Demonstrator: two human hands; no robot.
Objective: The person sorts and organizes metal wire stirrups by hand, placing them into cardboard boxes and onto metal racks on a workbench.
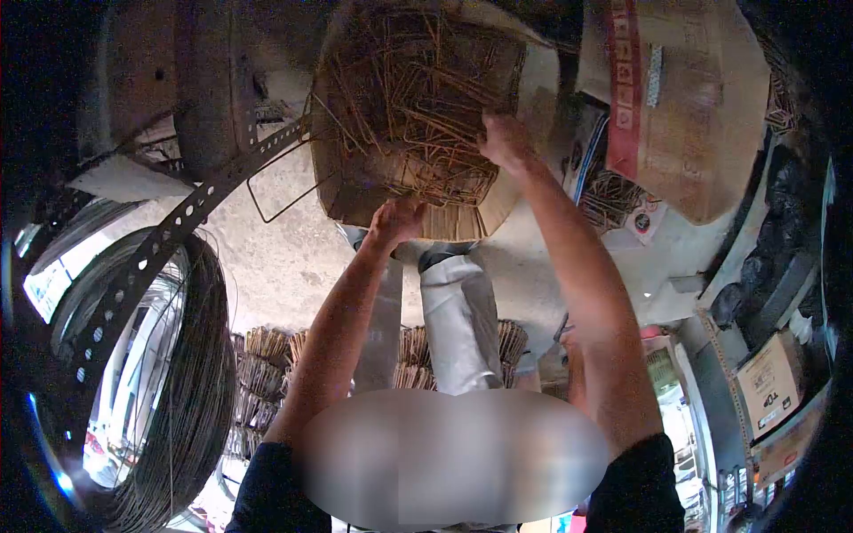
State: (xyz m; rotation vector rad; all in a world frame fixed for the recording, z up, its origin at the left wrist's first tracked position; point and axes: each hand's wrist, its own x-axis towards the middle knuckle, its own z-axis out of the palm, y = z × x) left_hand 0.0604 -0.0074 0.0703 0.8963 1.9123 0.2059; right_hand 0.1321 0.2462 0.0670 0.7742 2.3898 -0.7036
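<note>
A large cardboard box (pixel 453 224) stands open in front of me, holding a tangle of rusty bent wire pieces (pixel 444 160). My left hand (pixel 395 220) is closed at the box's near edge, with the fingers curled over the rim. Inside the right part of the box, my right hand (pixel 508 142) is closed against the wire pieces; its fingertips are partly hidden among them. One long bent wire frame (pixel 275 215) sticks out over the box's left side.
A big coil of wire (pixel 200 382) hangs at left beside a perforated metal strip (pixel 169 233). Another cardboard box (pixel 684 115) stands at right, near more wire pieces (pixel 609 197). Bundled rods (pixel 413 346) lie behind my legs. A smaller carton (pixel 766 384) sits far right.
</note>
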